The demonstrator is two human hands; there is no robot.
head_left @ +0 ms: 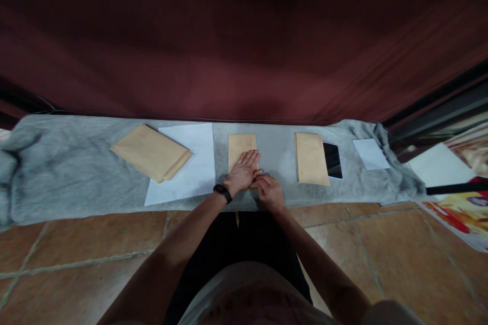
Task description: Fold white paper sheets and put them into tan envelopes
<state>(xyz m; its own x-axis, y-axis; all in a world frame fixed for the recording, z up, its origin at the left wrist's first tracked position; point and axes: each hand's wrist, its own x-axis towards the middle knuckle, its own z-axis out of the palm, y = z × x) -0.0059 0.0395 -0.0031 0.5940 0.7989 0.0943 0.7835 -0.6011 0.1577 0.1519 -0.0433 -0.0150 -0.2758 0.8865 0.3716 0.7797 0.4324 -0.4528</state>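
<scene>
A brown envelope [241, 145] lies in the middle of the grey cloth [76, 172]. My left hand [242, 171], with a black band on the wrist, lies flat on its lower half with the fingers stretched out. My right hand [269, 192] is beside it at the envelope's lower right corner, fingers curled and pressing there; what is under them is hidden.
A stack of brown envelopes [150, 152] rests on white sheets [190, 162] at the left. Another brown envelope [310, 158] lies right of centre, next to a dark phone [332, 160] and a small white paper [370, 154]. A dark red curtain hangs behind. Tiled floor in front.
</scene>
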